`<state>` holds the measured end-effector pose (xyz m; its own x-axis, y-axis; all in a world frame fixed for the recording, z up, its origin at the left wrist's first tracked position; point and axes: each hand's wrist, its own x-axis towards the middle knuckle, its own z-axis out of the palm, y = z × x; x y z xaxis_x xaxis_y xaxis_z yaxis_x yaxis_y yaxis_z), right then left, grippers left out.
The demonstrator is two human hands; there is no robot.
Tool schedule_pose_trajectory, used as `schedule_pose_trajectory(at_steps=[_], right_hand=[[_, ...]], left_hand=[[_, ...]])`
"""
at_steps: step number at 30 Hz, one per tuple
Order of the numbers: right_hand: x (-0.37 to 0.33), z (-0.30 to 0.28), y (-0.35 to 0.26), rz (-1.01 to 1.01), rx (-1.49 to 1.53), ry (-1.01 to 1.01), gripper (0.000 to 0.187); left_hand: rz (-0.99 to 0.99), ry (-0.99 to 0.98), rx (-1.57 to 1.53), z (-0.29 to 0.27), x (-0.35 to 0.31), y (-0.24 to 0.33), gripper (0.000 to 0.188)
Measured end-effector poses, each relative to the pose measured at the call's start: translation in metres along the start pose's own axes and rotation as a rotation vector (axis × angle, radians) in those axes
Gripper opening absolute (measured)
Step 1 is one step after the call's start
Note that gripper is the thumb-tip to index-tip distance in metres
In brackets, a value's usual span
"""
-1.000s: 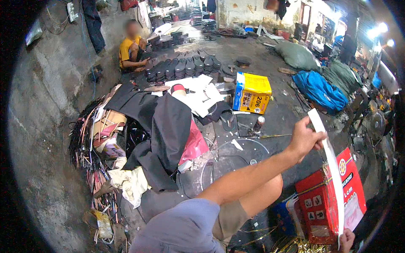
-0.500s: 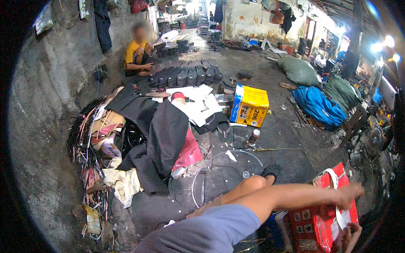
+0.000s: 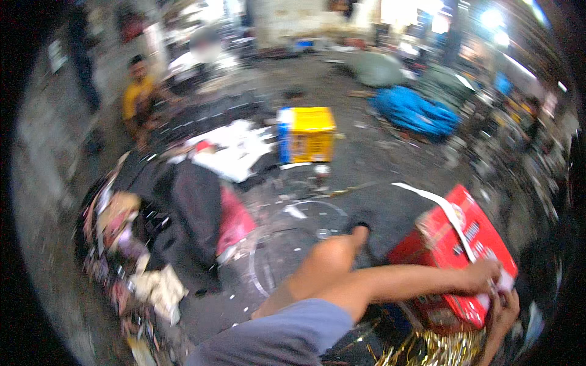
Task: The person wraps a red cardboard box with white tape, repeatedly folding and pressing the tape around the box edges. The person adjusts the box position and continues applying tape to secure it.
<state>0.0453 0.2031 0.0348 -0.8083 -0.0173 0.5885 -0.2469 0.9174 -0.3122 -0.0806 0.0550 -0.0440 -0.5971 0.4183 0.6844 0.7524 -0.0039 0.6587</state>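
A red cardboard box (image 3: 436, 238) stands tilted at my right side, with a long white strap (image 3: 448, 210) curving across it and out past its far left side. My left hand (image 3: 481, 277) reaches over the box, its fingers closed on the strap near the right edge. Just below, at the box's near right corner, my right hand (image 3: 504, 310) has bent fingers close to the left fingertips. Blur and the left hand hide what the right fingers hold. Gold metallic strips (image 3: 442, 349) lie in front of the box.
My bent knee (image 3: 332, 253) is left of the box. Farther off stands a yellow box (image 3: 312, 131), with a blue bundle (image 3: 415, 113) to its right. Black sheet material (image 3: 192, 201) and scraps lie on the left. A person in yellow (image 3: 139, 97) sits by the wall.
The view has swung to the right and blurred. The red box has turned, and the strap now stretches out in a long curve. My hands have come together at the box's right edge.
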Motion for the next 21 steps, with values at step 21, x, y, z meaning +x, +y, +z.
schedule_pose_trajectory(at_steps=[21], right_hand=[[-0.007,-0.037,-0.042,0.178,0.116,-0.087,0.022]], left_hand=[[-0.184,-0.282,0.033,-0.07,-0.001,0.075,0.023]])
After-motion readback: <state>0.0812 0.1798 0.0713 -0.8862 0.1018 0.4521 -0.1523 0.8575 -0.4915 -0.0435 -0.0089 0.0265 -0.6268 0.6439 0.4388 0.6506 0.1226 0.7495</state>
